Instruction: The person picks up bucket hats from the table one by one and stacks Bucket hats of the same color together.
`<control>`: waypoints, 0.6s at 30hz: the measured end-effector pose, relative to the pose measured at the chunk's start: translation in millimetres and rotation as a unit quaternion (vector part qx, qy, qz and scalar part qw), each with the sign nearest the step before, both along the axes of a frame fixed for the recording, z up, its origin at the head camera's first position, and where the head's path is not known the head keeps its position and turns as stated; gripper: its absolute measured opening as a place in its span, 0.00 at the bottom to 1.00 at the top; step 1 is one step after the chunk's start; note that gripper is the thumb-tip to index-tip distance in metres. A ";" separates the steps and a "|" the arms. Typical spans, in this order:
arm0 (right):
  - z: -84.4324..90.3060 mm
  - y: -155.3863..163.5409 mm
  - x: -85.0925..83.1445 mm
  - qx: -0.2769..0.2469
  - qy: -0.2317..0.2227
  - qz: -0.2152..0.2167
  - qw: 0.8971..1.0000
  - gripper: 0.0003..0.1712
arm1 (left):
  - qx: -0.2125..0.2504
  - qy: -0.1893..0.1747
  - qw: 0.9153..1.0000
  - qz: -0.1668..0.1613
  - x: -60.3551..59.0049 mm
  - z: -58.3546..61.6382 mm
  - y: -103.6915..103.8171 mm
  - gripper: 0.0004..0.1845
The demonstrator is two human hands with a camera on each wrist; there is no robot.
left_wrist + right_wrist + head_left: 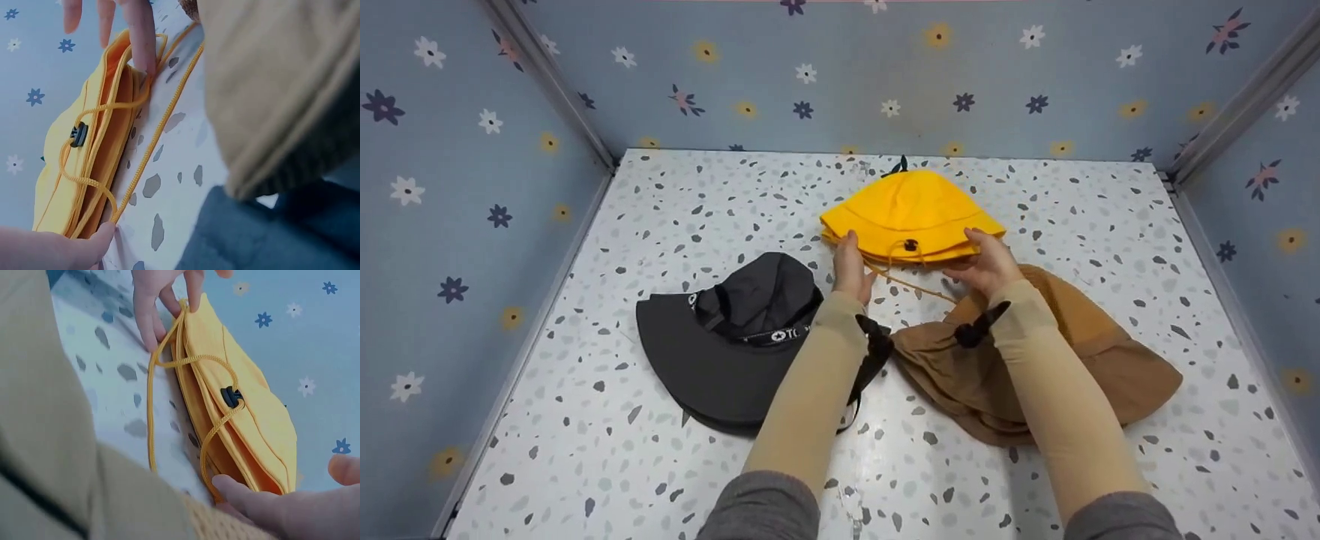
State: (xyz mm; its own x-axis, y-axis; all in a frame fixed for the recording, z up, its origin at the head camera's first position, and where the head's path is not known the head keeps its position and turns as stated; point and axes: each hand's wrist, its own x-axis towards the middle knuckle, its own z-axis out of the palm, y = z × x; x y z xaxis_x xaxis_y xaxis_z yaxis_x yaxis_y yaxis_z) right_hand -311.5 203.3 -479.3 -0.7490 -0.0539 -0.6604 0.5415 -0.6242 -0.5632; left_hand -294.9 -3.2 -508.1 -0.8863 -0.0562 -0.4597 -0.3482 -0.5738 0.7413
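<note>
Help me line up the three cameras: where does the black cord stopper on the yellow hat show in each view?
Head: cord stopper at centre, on the yellow hat brim, between both hands.
Left wrist: left of centre.
Right wrist: right of centre.
Shared landmark: the yellow cord looping through it.

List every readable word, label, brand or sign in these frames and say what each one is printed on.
"T", then a star in a circle: white print on the black band of the dark grey hat; the rest of the band's lettering is too small and folded to read.
Yellow hat, held by the left hand and right hand: no text visible.
Brown hat: no text visible.
</note>
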 end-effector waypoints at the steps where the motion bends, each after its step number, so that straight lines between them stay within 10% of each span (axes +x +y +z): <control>1: -0.9 -1.7 0.5 -0.009 -0.004 -0.004 1.000 0.41 | 0.003 -0.002 1.000 0.008 0.4 0.4 -0.5 0.31; 18: -12.4 -24.6 4.5 0.004 -0.043 0.006 0.999 0.38 | 0.077 -0.025 0.995 0.055 1.8 -0.8 -10.5 0.30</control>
